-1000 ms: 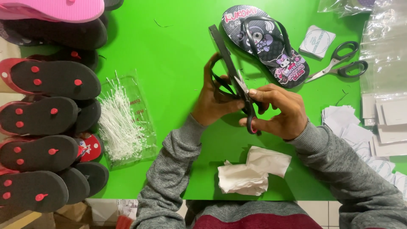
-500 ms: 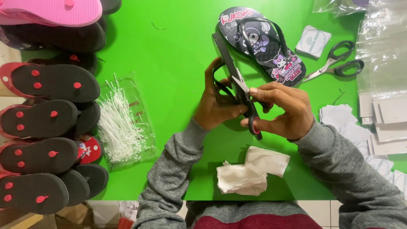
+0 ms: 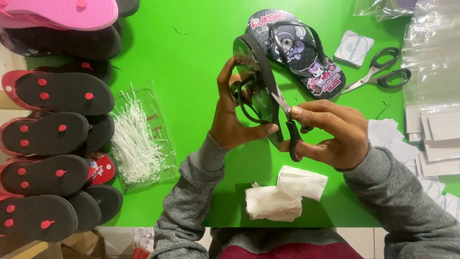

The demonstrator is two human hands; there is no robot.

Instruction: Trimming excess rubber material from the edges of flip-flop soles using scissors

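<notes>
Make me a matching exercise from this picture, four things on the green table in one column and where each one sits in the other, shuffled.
Things:
1. flip-flop on edge
2. spare scissors
3. bag of white plastic ties
4. crumpled white cloth

Places:
A. lying beside the printed flip-flop
B. next to the stacked black soles
C. gripped by the left hand
D. near table edge, below the right hand

Pairs: 1-C, 2-A, 3-B, 4-D

Part of the held flip-flop [image 3: 258,76] is hidden behind the left hand [image 3: 232,115]. The scissors' [image 3: 289,125] handles are covered by the right hand [image 3: 330,134]. The soles [image 3: 52,129] at the left and the plastic bags [image 3: 431,52] at the right are cut off by the edges.
</notes>
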